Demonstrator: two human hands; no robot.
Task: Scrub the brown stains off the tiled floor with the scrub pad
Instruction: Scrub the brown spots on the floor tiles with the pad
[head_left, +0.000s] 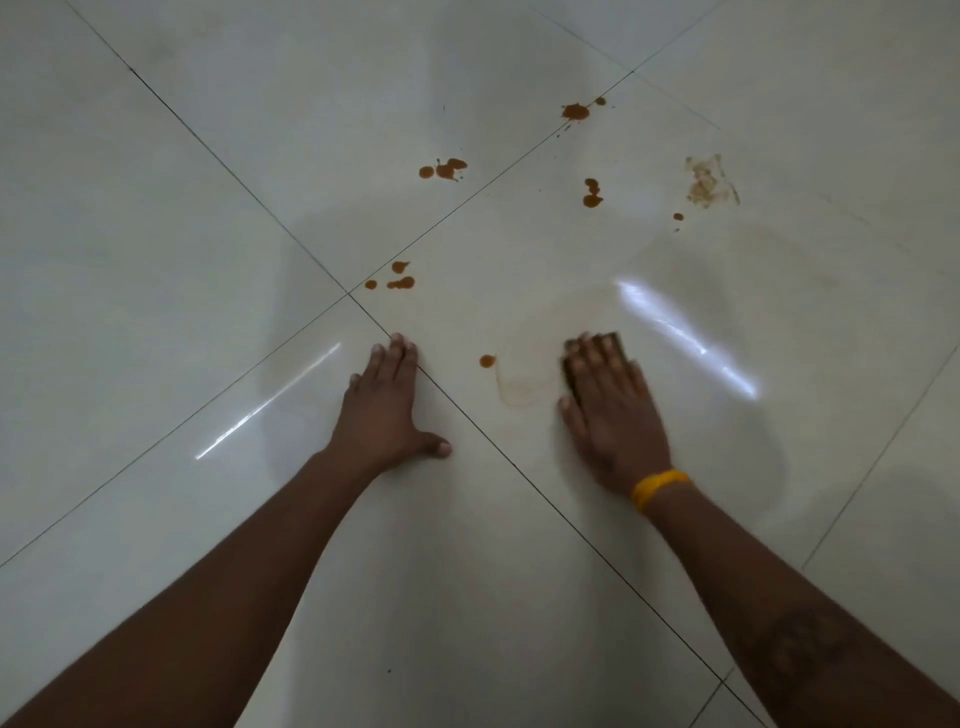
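Mid-scrub: right hand (613, 410) pressing flat on scrub pad (615, 345), centre-right; left hand (387, 410) open, bracing. Next: nearby brown spot (487, 360).

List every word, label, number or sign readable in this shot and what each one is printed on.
None: no readable text anywhere in the head view.
Yellow wristband on the right hand: plain, no lettering visible.
Scrub pad under that hand: mostly covered, no label visible.
Dark mark on the right forearm: too blurred to tell whether it holds any letters.
Tiled floor and brown stains: no writing.
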